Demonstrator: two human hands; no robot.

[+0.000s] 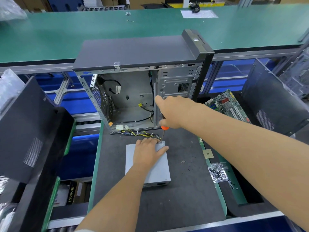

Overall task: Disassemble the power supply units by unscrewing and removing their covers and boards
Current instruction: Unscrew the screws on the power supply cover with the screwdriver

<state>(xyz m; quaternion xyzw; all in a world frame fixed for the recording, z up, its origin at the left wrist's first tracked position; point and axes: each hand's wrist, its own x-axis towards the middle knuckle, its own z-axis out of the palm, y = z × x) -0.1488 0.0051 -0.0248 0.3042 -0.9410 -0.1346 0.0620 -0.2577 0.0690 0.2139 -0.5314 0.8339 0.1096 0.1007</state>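
Observation:
A grey metal power supply unit (158,171) lies flat on the dark work mat, its bundle of yellow and black cables (140,133) running off its far end. My left hand (148,150) presses flat on its top cover. My right hand (173,113) grips an orange-handled screwdriver (164,131) held upright, with the tip set on a screw at the unit's far right corner.
An open, emptied computer case (142,77) stands just behind the unit. A green motherboard (229,104) lies to the right, along with a small chip (207,154) and a clear tray of screws (217,173). Black case panels (25,131) lean at both sides.

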